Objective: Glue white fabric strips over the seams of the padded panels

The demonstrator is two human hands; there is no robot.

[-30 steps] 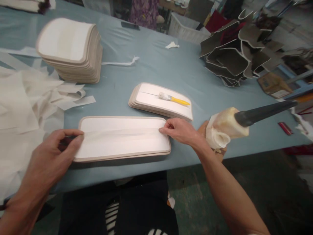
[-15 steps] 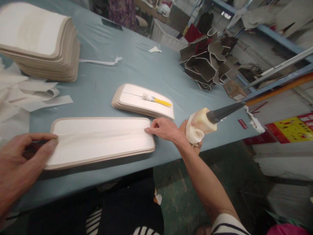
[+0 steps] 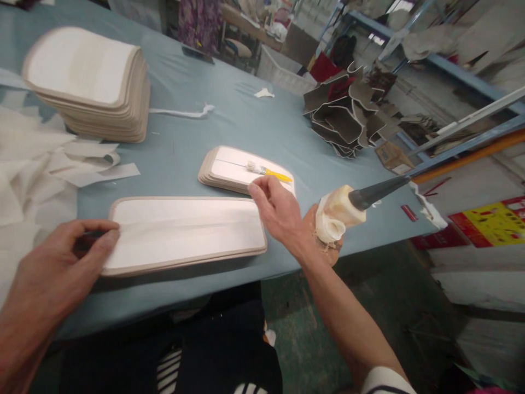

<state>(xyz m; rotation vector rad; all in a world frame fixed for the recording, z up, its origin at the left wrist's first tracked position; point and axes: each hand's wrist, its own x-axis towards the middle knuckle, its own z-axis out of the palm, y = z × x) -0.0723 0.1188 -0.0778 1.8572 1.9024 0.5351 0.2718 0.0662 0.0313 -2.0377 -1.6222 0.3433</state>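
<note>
Left hand (image 3: 69, 262) pinched the cream strip (image 3: 164, 225) on the white panel (image 3: 184, 249), lower left; right hand (image 3: 279, 208) curled near the brush (image 3: 270, 173), mid-frame, grip unclear.

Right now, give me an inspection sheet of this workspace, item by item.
Surface: blue-green table, covering wrinkled in places.
Work things: long white panel, beige-rimmed, near the table's front edge; behind it, low panel stack with yellow-handled brush on top; tall panel stack farther back.
Clutter: heap of pale strips at left, white scrap, small red object.
Hands: left hand, fingertips at the panel's left end; right hand by its right end, contact unclear.
Cables: nothing seen.
Surroundings: white crate, blue shelving, red-and-yellow sign.
</note>
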